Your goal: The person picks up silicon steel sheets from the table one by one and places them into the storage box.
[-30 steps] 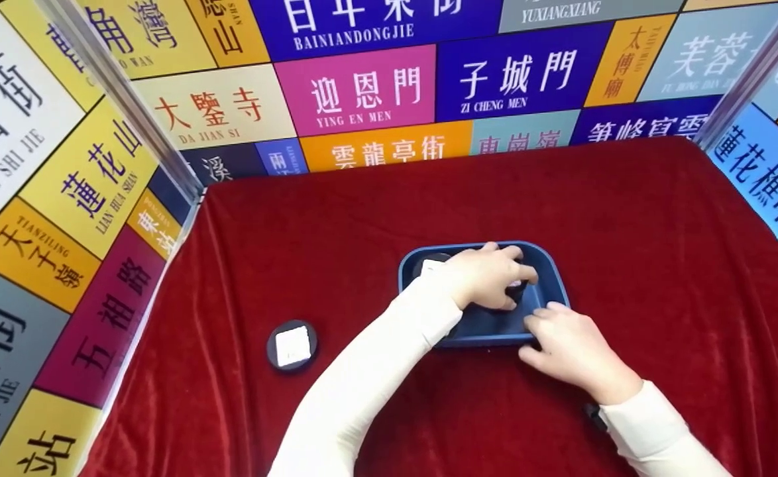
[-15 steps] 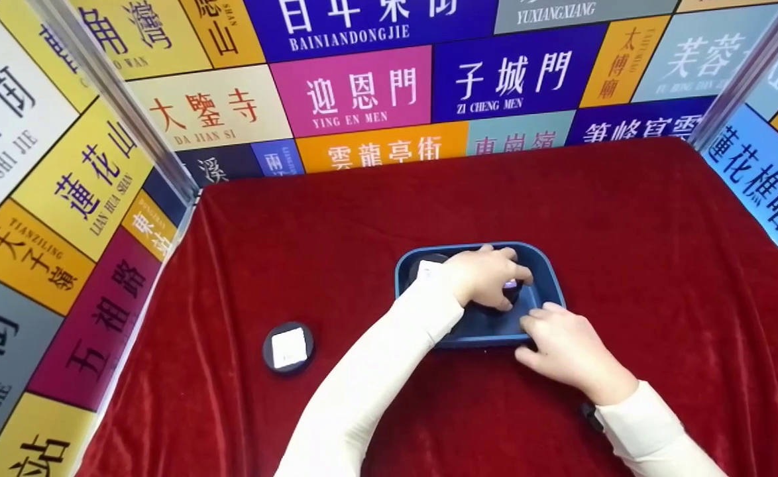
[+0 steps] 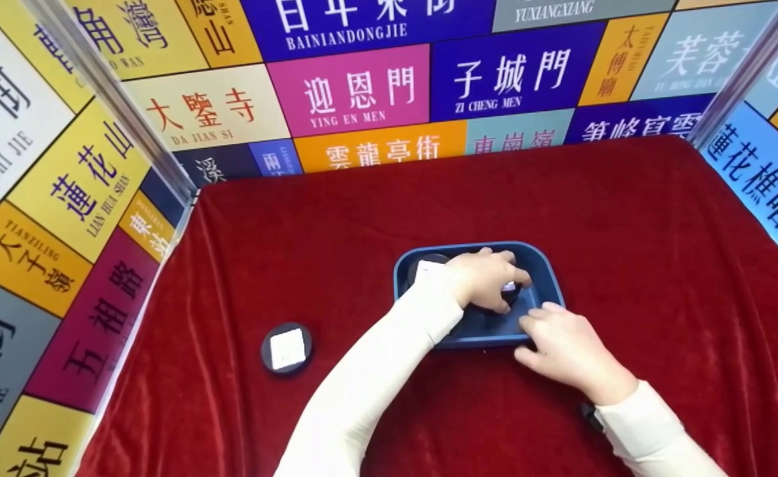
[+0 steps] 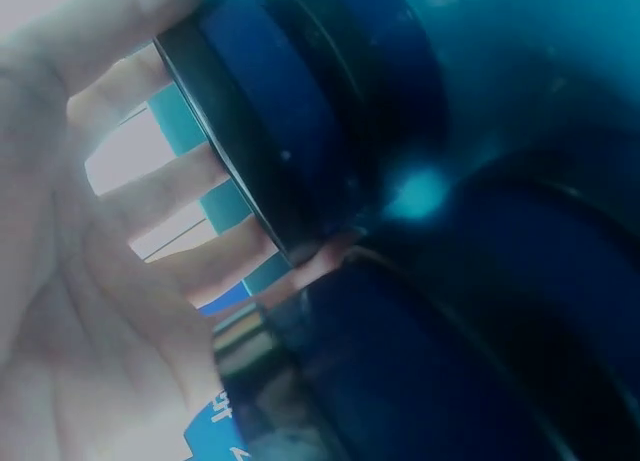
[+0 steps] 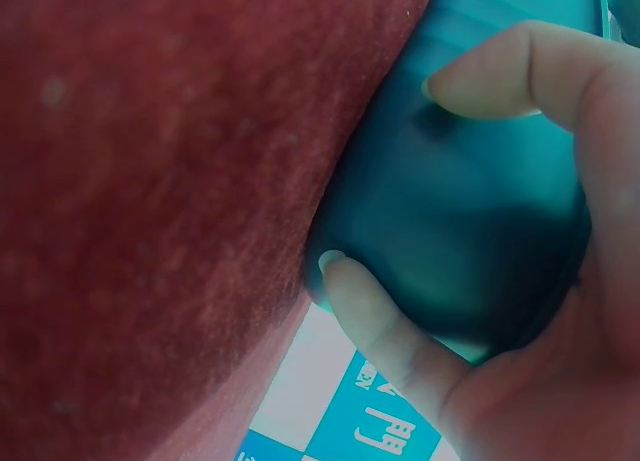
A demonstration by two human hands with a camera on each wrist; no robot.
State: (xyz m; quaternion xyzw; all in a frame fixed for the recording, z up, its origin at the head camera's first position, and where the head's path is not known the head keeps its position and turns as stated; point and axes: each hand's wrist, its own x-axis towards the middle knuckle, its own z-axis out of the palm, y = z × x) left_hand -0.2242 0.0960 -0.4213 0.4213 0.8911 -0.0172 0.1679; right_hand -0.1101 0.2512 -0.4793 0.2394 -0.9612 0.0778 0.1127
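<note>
My left hand (image 3: 485, 278) reaches into a blue rectangular bin (image 3: 468, 342) and grips a dark round jar (image 3: 511, 289), mostly covered by the hand. In the left wrist view, thumb and fingers curl round the rim of this jar (image 4: 290, 111). Close beside it sits a second dark jar (image 4: 430, 361), whose pale-labelled top shows left of the hand in the head view. My right hand (image 3: 564, 341) holds the bin's near right corner; in the right wrist view, thumb and finger press the outer wall of the bin (image 5: 450, 211).
A third dark round jar (image 3: 287, 348) with a white square label stands on the red velvet cloth (image 3: 336, 238), left of the left sleeve. Colourful panels with Chinese lettering (image 3: 362, 93) wall in the table at the back and sides.
Both hands keep nearly the same places on the jar and the bin. The head view has shifted slightly, so the whole scene sits a little further left.
</note>
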